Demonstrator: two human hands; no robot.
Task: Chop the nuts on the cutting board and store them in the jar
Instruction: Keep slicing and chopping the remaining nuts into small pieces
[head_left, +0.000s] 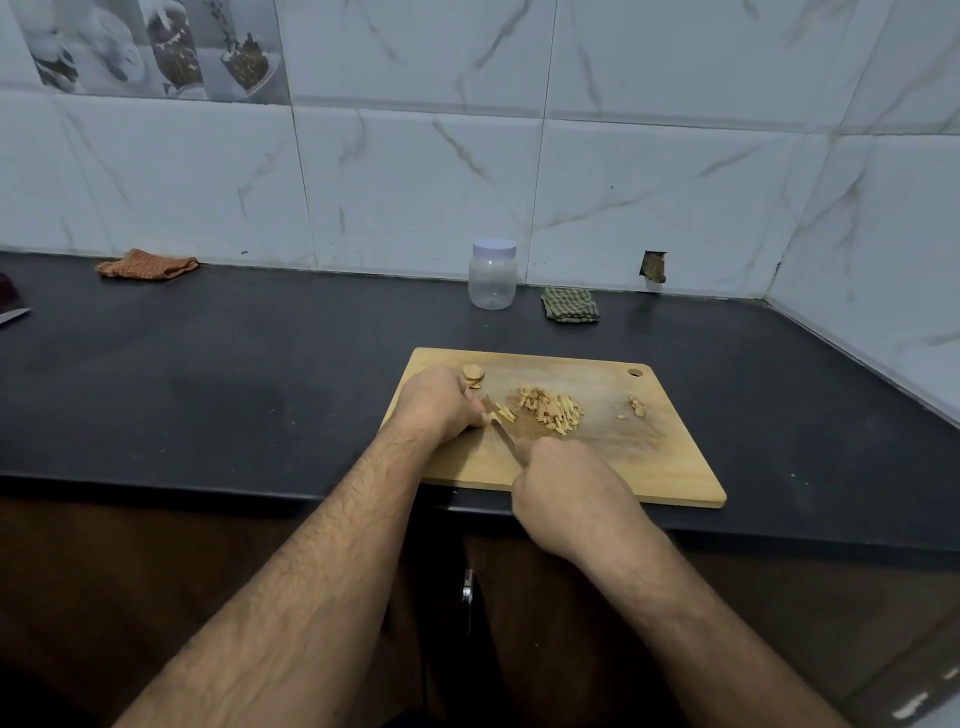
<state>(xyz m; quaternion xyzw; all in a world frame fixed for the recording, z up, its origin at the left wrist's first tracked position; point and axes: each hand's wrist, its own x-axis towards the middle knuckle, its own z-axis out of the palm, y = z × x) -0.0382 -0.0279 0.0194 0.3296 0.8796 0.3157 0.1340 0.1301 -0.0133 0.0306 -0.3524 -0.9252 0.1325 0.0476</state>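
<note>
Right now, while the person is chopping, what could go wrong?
1. The left hand pins a nut right against the knife blade held by the right hand; a slip could nick the fingertips.
2. The cutting board lies close to the counter's front edge, with one corner just past it, so it could shift.
3. The jar has its lid on, so it must be opened before storing.
</note>
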